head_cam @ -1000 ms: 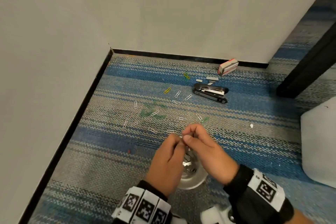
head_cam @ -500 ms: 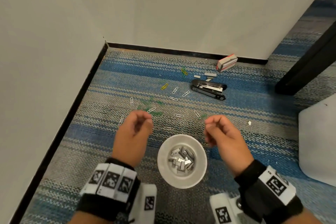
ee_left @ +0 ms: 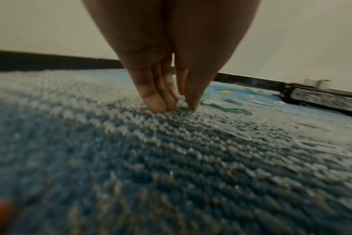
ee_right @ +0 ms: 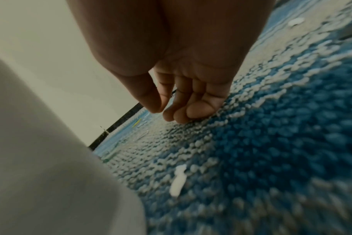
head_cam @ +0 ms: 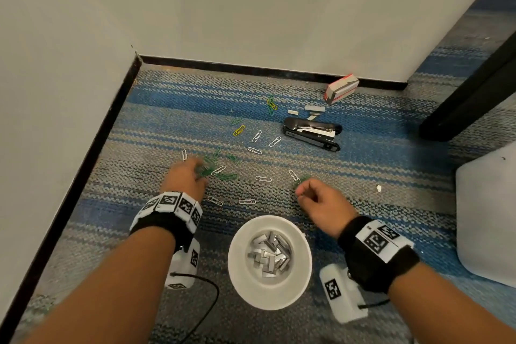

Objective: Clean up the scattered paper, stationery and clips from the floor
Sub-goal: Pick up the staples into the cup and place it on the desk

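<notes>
Now left hand has fingertips pressed together on the carpet at the green paper clips, right hand loosely curled, holding nothing visible; best pinch clips flat, then drop in near white bowl.

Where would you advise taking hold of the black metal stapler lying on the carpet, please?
Probably across the middle of the black metal stapler, coming from above with thumb and fingers on its two long sides. It lies flat on the striped carpet, long and narrow, and looks partly open, so squeezing it shut helps. The right hand is nearer.
</notes>
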Motion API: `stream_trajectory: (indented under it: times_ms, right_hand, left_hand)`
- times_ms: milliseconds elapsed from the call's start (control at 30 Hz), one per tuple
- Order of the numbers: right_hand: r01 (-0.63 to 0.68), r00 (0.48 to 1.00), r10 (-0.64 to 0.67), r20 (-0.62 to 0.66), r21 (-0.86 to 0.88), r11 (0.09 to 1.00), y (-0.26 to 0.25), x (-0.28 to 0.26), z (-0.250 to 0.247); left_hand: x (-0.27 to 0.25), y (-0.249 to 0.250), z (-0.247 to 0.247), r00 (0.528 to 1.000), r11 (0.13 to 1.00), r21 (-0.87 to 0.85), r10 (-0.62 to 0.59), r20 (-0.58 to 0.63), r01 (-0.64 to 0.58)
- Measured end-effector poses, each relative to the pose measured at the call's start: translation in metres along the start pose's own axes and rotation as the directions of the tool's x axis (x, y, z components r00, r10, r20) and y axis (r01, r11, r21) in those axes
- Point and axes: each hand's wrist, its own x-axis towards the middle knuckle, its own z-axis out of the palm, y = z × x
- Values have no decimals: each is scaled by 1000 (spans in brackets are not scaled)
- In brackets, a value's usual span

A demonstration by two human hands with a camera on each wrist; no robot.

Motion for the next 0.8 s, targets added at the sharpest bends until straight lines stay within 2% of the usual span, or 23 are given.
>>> stream_trajectory:
  times_ms: [100,200,300,367,400,467,500,533,700,800]
  right_hand:
    - [6,999,-4,32,-84,996,-1,13,-1]
    - [5,999,-2,32,-98,995,-3,22,-4]
    - [21,1000,-21,1,-122,992,-11,34,-9]
    - [73,994,-89,-68,-201,977,-18,45,-12]
    - [115,979,-156,-134,-274,955,-23,50,-14]
    - [181,905,-325,-274,-443,878,-32,62,-21]
    - [182,869,-383,-314,-517,836,-36,68,-27]
    - [157,856,-401,-326,-576,802,-40,75,-33]
    - [-18,945,-208,-252,-675,738,-47,109,-55]
    - [-39,971,-122,-208,-636,771,-44,114,-59]
  left_hand:
    - [4,-4,3,998,1000,-10,-5,-65,5]
    - [12,-8,3,998,1000,-14,6,-65,-7]
    - [14,-10,5,995,997,37,71,-70,-69]
    - [14,-11,7,989,990,56,130,-74,-126]
    - [15,-12,7,988,990,42,136,-74,-133]
    - [16,-14,7,992,995,-10,100,-73,-101]
    - [17,-14,6,994,996,-24,80,-75,-82]
    - [18,-15,6,995,997,-30,69,-77,-71]
    - [17,-10,4,993,992,-80,86,-87,-93]
    - [16,2,1,993,993,-99,59,-101,-70]
